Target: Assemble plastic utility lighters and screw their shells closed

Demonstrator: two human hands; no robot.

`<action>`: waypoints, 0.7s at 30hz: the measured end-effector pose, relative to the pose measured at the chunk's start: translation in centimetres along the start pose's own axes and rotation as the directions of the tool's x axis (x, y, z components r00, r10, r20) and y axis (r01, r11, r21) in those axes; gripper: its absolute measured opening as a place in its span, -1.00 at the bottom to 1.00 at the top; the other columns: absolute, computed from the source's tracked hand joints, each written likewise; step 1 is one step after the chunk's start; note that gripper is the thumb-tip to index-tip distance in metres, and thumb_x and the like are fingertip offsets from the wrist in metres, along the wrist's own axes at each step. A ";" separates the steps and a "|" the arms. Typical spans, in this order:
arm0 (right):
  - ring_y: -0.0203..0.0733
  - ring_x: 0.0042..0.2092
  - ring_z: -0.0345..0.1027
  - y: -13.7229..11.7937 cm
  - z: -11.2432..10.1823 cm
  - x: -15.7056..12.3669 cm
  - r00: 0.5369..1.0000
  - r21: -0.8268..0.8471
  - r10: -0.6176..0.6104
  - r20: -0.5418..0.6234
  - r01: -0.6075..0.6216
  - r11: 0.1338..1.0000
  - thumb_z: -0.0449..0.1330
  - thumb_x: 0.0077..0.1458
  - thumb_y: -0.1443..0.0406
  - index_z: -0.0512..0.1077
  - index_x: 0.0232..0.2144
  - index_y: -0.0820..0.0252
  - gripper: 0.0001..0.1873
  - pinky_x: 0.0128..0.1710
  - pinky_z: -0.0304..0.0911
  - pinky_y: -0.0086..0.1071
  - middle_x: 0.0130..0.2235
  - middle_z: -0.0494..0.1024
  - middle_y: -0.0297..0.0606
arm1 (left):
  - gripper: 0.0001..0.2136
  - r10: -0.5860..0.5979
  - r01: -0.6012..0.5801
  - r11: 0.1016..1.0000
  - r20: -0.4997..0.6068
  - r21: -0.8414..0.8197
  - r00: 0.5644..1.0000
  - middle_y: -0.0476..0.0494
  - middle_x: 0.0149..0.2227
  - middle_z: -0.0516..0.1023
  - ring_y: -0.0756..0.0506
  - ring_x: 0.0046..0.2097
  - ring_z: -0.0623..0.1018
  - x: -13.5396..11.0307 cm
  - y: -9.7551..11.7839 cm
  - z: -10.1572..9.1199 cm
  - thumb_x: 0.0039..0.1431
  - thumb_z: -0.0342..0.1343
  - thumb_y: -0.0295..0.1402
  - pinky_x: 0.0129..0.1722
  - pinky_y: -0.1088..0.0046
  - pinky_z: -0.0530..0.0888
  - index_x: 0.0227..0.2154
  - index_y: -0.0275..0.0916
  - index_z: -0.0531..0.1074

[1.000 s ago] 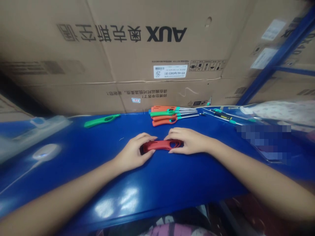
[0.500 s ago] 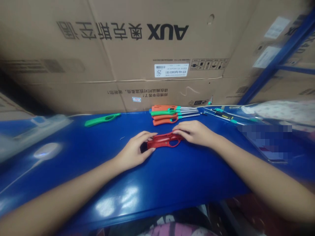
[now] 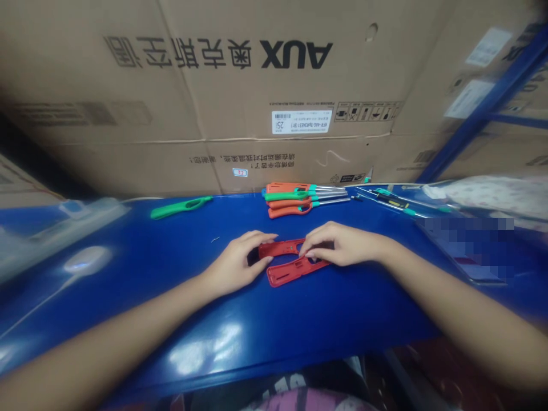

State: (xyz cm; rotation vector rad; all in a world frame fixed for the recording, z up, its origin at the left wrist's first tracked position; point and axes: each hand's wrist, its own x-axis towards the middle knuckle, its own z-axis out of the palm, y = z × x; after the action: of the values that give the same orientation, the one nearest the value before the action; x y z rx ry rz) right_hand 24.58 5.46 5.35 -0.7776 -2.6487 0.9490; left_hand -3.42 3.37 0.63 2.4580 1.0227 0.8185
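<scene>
Two red plastic lighter handle halves lie apart on the blue table in front of me, hollow insides showing. My left hand point(image 3: 234, 264) pinches the left end of the farther half point(image 3: 277, 249) between thumb and fingers. The nearer half point(image 3: 286, 273) slants toward me, and my right hand point(image 3: 338, 244) grips it near its finger loop, partly hiding it. The right hand's fingers also cover the right end of the farther half. Behind them sits a pile of orange lighters point(image 3: 287, 211) with metal tubes, a green one point(image 3: 285, 196) among them.
A green handle piece point(image 3: 180, 208) lies at the back left, near a thin metal bit point(image 3: 215, 239). Metal tubes with teal ends and a black-and-yellow item point(image 3: 393, 200) lie back right, beside a blurred flat device point(image 3: 462, 251). A large carton point(image 3: 222, 114) stands behind the table.
The red handle has come apart into two halves. My right hand has moved toward me with one half, while my left hand stays on the other.
</scene>
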 end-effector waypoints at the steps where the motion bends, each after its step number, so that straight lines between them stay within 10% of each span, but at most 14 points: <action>1: -0.26 -0.26 0.50 0.0 0.1 0.1 1.000 -0.054 -0.030 0.004 0.031 0.998 0.15 0.26 0.34 0.59 -0.15 0.20 -0.78 -0.23 0.36 -0.40 -0.23 0.64 -0.22 | -0.65 0.003 -0.003 1.000 0.000 -0.001 1.000 -0.22 0.05 0.56 -0.18 0.06 0.55 0.0 0.0 0.0 0.24 0.13 -0.40 0.10 0.17 0.49 0.08 -0.23 0.43; 11: -0.22 -0.24 0.44 0.7 0.2 0.0 0.994 -0.426 -0.028 -0.106 -0.020 0.905 0.23 0.24 0.17 0.51 -0.07 0.17 -0.72 -0.28 0.28 -0.37 -0.10 0.53 -0.19 | -0.66 0.014 -0.014 1.000 0.012 -0.003 1.000 -0.21 0.04 0.56 -0.18 0.05 0.55 0.0 0.0 0.1 0.21 0.14 -0.40 0.09 0.19 0.50 0.06 -0.23 0.45; 21: -0.24 -0.25 0.39 0.9 0.8 0.3 0.997 -0.396 -0.021 -0.071 -0.009 0.918 0.20 0.24 0.23 0.47 -0.22 0.16 -0.88 -0.29 0.24 -0.38 -0.16 0.53 -0.25 | -0.80 0.103 -0.105 0.994 -0.054 -0.038 0.993 -0.20 -0.13 0.61 -0.15 -0.07 0.56 -0.3 1.4 -0.6 0.29 0.11 -0.35 -0.03 0.26 0.51 -0.08 -0.23 0.54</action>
State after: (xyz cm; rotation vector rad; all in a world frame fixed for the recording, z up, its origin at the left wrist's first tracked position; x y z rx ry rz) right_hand 24.40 5.80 4.15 -0.8646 -2.8092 0.3687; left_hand -3.26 2.24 1.70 2.4847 0.8932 0.9309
